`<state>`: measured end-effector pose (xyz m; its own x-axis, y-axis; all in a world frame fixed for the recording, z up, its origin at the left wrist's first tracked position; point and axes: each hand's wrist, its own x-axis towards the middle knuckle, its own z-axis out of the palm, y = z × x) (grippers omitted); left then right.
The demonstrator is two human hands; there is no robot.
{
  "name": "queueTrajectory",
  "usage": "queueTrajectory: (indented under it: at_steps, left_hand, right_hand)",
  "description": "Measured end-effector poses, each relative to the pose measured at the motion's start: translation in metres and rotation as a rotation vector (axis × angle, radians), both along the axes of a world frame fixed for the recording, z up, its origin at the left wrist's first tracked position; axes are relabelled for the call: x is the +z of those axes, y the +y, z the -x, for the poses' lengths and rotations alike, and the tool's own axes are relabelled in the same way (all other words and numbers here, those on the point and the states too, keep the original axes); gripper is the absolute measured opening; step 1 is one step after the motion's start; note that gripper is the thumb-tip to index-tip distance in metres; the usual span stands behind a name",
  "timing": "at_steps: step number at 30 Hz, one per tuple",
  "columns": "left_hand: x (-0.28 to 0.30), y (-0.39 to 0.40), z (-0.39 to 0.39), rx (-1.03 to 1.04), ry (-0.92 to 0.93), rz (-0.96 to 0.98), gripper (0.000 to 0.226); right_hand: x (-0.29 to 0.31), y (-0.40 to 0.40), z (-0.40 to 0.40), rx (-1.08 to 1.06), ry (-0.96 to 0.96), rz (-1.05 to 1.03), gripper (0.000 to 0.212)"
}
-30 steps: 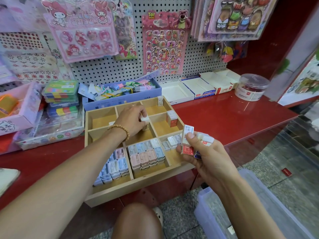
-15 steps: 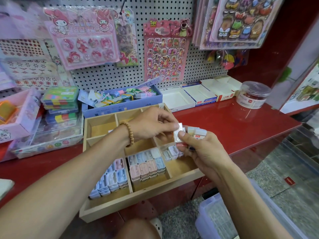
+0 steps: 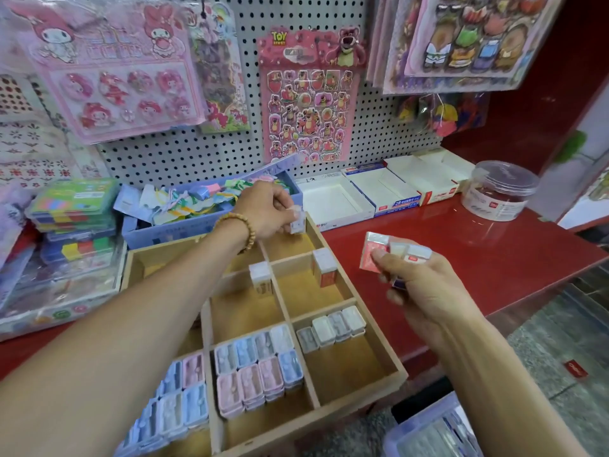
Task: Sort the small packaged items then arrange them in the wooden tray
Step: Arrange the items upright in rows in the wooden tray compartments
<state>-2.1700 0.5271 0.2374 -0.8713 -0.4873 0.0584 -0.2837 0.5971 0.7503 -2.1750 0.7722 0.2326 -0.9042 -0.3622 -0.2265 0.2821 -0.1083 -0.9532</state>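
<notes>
We see a wooden tray (image 3: 357,402) with several compartments lying on a red worktop (image 3: 478,258), its near corner sticking out past the worktop's edge. Our left hand (image 3: 267,209) reaches over the far right compartment and pinches a small white packet (image 3: 296,222) between thumb and fingertips, holding it just above that compartment by the tray's back wall. Our right hand (image 3: 425,285) hovers to the right of the tray, above the worktop, with its fingers curled around a small bundle of packets (image 3: 393,252): a red and white one on the left and pale ones beside it.

Inside the tray, one white packet with brown print (image 3: 262,278) stands upright in a middle compartment, and a white and red one (image 3: 324,267) stands upright in the compartment to its right. A row of four pale grey and white cases (image 3: 331,328) lies along the far side of the near right compartment. Pink and blue cases (image 3: 258,364) are stacked in the near middle compartment, and more of them (image 3: 174,400) fill the near left one, partly hidden by our left forearm.

A beaded bracelet (image 3: 245,230) circles the left wrist. Behind the tray sit a blue box of tags (image 3: 197,206), open white cartons (image 3: 379,192) and a clear round tub (image 3: 497,189). Sticker sheets (image 3: 309,94) hang on the pegboard above.
</notes>
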Motion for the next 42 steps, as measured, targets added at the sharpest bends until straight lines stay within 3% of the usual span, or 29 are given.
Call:
queueTrajectory:
  at_steps: [9,16,20,22,25,30,35,39,42]
  left_hand:
    - [-0.025,0.002,0.032,0.024,-0.088,0.212,0.015]
    - [-0.023,0.002,0.032,0.010,-0.130,0.228,0.020]
    - [-0.005,0.023,0.013,0.096,0.018,0.335,0.010]
    - [0.009,0.047,-0.003,-0.019,0.097,0.111,0.020]
    - [0.027,0.080,-0.029,-0.279,0.040,-0.287,0.019]
    - [0.031,0.087,-0.046,-0.368,0.036,-0.358,0.005]
    - [0.023,0.074,-0.051,-0.226,-0.009,-0.175,0.008]
    - [0.011,0.078,-0.050,-0.186,-0.101,0.094,0.009]
    - [-0.001,0.084,-0.045,-0.181,-0.125,0.186,0.014]
  right_hand:
    - [-0.015,0.003,0.022,0.053,0.008,0.073,0.016]
    - [-0.018,0.002,0.024,0.085,0.024,0.088,0.013]
    - [-0.011,0.004,0.015,0.126,0.036,0.090,0.015]
    - [-0.007,0.005,0.008,0.145,0.039,0.080,0.015]
    - [-0.001,0.006,-0.002,0.163,0.056,0.061,0.012]
    - [0.008,0.009,-0.018,0.129,0.032,0.103,0.011]
    - [0.003,0.024,-0.025,-0.051,-0.221,0.227,0.020]
    - [-0.003,0.041,-0.027,-0.041,-0.345,0.295,0.027]
    - [-0.007,0.049,-0.029,-0.035,-0.364,0.349,0.026]
